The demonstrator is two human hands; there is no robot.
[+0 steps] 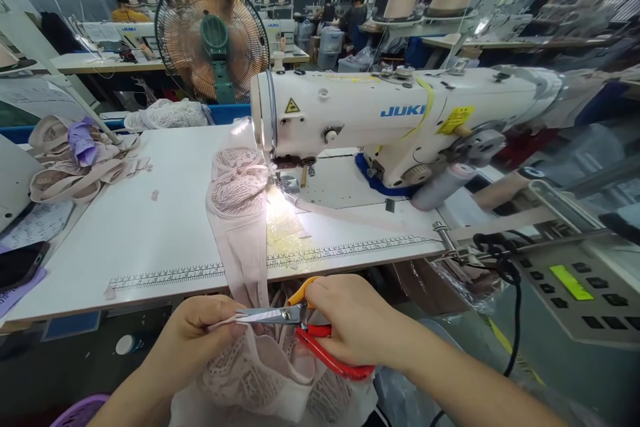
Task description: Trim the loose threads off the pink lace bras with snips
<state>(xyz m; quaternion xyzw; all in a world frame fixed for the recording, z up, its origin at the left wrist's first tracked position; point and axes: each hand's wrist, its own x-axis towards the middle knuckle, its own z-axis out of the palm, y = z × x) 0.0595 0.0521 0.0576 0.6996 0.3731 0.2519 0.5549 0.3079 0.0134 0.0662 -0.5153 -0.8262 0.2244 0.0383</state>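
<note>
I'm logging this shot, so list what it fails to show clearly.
All in the head view:
- Garment edge between the left hand's fingertips: hidden by them.
- Some of the right hand's fingers: hidden behind the hand and the scissors.
- Sewing machine needle: lost in glare.
- Panel display: any characters too small, blurred.
- Phone: cut off by the left edge.
- Purple basket: cut off by the bottom edge.

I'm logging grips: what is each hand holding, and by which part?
Right hand: scissors, by their handles. Left hand: pale pink lace garment, pinched at an edge beside the blades.
</note>
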